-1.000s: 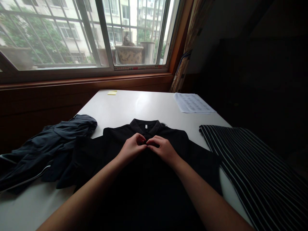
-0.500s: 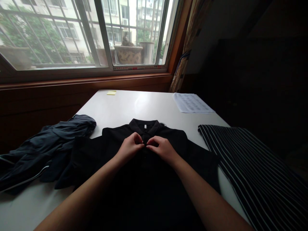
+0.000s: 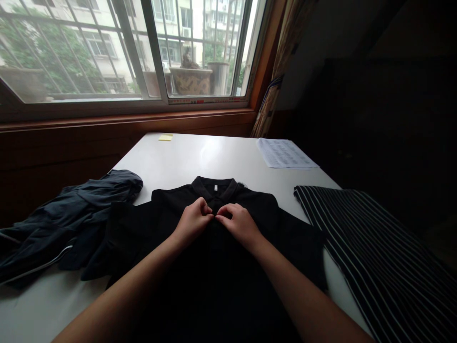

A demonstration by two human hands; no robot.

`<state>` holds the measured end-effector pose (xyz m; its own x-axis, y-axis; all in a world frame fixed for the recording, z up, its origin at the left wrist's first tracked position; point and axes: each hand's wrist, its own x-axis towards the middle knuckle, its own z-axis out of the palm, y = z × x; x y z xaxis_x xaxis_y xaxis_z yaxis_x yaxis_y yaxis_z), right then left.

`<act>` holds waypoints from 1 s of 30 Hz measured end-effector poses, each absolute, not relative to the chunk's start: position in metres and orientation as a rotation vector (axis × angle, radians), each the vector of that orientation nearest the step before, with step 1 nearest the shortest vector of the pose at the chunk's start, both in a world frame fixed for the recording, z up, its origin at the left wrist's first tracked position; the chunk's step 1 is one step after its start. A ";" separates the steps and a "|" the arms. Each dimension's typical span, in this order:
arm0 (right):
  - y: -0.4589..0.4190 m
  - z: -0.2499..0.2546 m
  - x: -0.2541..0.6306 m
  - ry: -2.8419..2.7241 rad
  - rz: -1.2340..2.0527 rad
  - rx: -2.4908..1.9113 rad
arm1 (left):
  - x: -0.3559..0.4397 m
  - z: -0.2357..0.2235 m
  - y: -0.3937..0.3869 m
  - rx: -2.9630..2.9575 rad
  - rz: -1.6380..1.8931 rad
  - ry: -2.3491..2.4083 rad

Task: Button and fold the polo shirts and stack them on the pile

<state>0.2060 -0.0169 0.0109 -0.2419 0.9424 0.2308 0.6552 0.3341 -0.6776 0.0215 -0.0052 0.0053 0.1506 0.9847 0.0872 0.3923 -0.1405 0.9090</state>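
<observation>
A black polo shirt (image 3: 228, 276) lies front side up, its collar pointing away from me and its short sleeves spread to both sides. A small white label (image 3: 215, 188) shows inside the collar. Just below the collar, my left hand (image 3: 194, 219) pinches the front placket between thumb and fingers. My right hand (image 3: 239, 224) pinches the same strip from the other side, and the two sets of fingertips almost meet. Whatever button sits between them is hidden by the fingers.
Under the shirt is a white table (image 3: 200, 157). Crumpled dark blue clothing (image 3: 89, 205) lies to the left, a black striped garment (image 3: 367, 238) to the right. Farther back are printed sheets (image 3: 285, 153) and a yellow sticky note (image 3: 165, 137). A barred window (image 3: 160, 102) stands beyond.
Both hands stay at the placket with only slight finger movement. My left fingers have curled in more tightly. The shirt and the other clothes lie as before.
</observation>
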 end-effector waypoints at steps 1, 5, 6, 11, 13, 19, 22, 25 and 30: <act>-0.017 0.011 0.205 -1.989 0.600 -1.407 | 0.022 0.006 -0.006 1.658 0.976 1.347; -0.017 0.009 0.204 -1.996 0.596 -1.452 | 0.023 0.005 -0.008 1.663 0.989 1.348; -0.016 0.008 0.204 -2.003 0.592 -1.462 | 0.023 0.005 -0.008 1.665 0.991 1.345; -0.016 0.006 0.204 -2.033 0.562 -1.480 | 0.023 0.002 -0.008 1.692 0.997 1.341; -0.017 0.006 0.204 -2.033 0.548 -1.486 | 0.023 0.001 -0.008 1.714 1.001 1.341; -0.019 0.004 0.202 -2.035 0.512 -1.491 | 0.023 0.006 -0.009 1.829 0.942 1.432; -0.019 0.004 0.202 -2.034 0.509 -1.489 | 0.023 0.008 -0.008 1.891 0.929 1.471; -0.019 0.004 0.202 -2.032 0.504 -1.487 | 0.023 0.008 -0.008 1.928 0.924 1.493; -0.020 0.004 0.201 -2.025 0.489 -1.478 | 0.023 0.008 -0.007 1.951 0.911 1.523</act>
<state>0.2011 -0.0203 0.0041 -0.2187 0.9468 0.2362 0.7347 0.3191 -0.5987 0.0230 -0.0073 0.0081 0.1505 0.9681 0.2004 0.6343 -0.2500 0.7316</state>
